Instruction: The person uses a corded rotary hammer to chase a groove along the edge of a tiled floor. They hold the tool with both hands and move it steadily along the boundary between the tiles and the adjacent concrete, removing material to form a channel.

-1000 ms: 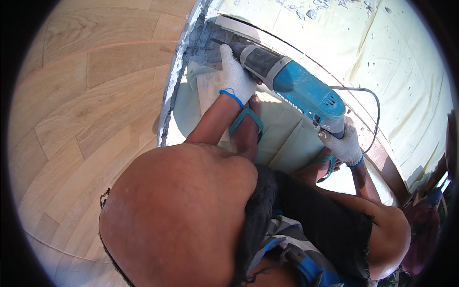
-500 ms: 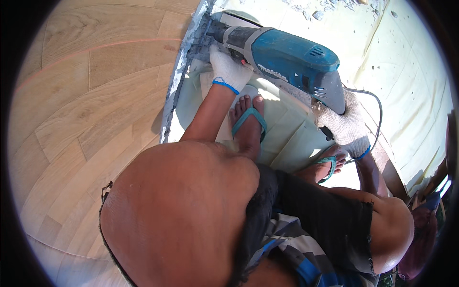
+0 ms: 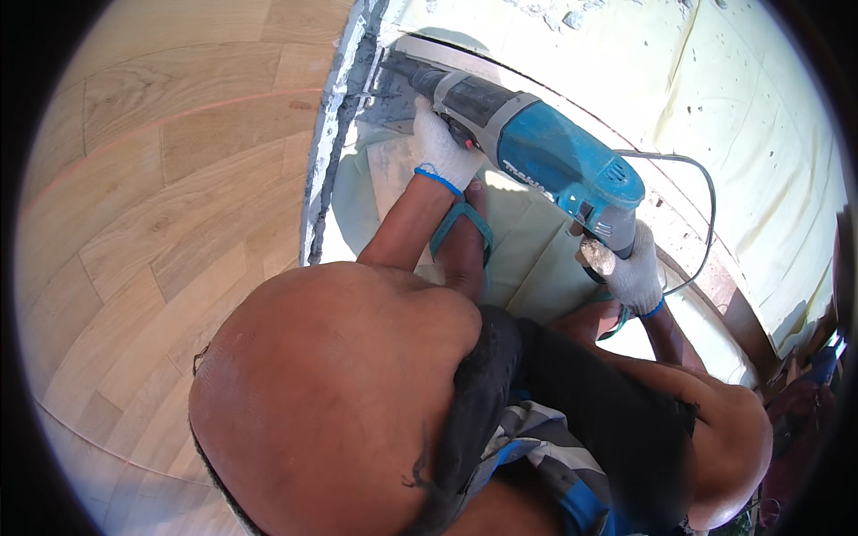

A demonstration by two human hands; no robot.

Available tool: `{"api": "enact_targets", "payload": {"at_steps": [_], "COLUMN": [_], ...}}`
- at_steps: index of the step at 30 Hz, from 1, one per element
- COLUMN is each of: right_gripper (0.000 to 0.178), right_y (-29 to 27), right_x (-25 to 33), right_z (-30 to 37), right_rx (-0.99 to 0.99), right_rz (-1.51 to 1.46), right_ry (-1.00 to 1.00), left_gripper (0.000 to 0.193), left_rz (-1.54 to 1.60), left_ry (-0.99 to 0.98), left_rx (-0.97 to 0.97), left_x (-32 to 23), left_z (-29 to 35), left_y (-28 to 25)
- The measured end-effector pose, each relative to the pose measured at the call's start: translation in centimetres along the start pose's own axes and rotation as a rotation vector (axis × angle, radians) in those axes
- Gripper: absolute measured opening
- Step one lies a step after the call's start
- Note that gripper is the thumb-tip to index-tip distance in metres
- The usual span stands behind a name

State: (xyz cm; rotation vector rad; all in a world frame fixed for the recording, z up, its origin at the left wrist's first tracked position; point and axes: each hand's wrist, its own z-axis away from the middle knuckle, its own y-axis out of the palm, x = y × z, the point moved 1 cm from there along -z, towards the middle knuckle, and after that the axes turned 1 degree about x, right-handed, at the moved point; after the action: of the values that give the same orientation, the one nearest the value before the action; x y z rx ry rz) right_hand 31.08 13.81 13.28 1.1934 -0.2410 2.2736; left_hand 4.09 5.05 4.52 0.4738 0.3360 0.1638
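Note:
A teal and grey rotary hammer drill (image 3: 559, 156) lies slantwise across the upper middle, its nose toward the upper left. My left hand (image 3: 444, 147), in a white knit glove with a blue cuff, is closed around the side handle near the nose. At the rear, my gloved right hand (image 3: 628, 268) grips the back handle; its fingers are partly hidden. The bit end sits at the rough, chipped grey concrete edge (image 3: 357, 85). Whether the tip touches the concrete I cannot tell.
Wood-pattern flooring (image 3: 197, 179) covers the left side. Pale sheeting (image 3: 760, 205) with rubble pieces (image 3: 572, 18) spreads over the right. A black power cord (image 3: 712, 210) loops beside the drill. My feet in teal flip-flops (image 3: 460, 223) stand beneath it.
The drill has shifted slightly right and down in view, with both hands still on it. Its rear end has turned downward, and more of the cord loop shows.

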Motion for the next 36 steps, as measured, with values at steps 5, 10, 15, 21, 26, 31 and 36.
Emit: {"api": "enact_targets", "payload": {"at_steps": [5, 10, 15, 21, 26, 31, 36], "right_gripper": [0.028, 0.029, 0.027, 0.027, 0.035, 0.033, 0.030], "right_y": [0.6, 1.1, 2.2, 3.5, 3.1, 2.2, 0.6], "right_x": [0.6, 1.8, 4.4, 6.9, 7.6, 6.3, 2.6], "right_z": [-1.7, -2.8, -2.6, -3.3, -3.4, -2.8, -0.9], "right_rx": [-0.020, -0.029, 0.004, 0.002, 0.006, 0.033, 0.045], "right_rz": [0.076, 0.162, 0.222, 0.249, 0.322, 0.221, 0.098], "right_ry": [0.057, -0.081, -0.166, -0.166, -0.083, -0.055, 0.009], "left_gripper": [0.056, 0.059, 0.056, 0.046, 0.047, 0.047, 0.047], "left_rz": [0.040, 0.049, 0.072, -0.112, -0.151, -0.060, 0.058], "left_ry": [0.018, 0.027, -0.021, 0.072, 0.088, 0.034, -0.034], "left_rx": [0.034, 0.068, 0.218, 0.365, 0.351, 0.197, 0.163], "left_x": [-1.4, -2.0, -2.4, -3.8, -3.9, -3.0, -0.8], "left_z": [-2.1, -3.1, -4.5, -5.7, -5.6, -3.6, -2.2], "left_y": [-1.0, -1.6, -3.2, -5.7, -4.7, -2.7, -2.8]}}
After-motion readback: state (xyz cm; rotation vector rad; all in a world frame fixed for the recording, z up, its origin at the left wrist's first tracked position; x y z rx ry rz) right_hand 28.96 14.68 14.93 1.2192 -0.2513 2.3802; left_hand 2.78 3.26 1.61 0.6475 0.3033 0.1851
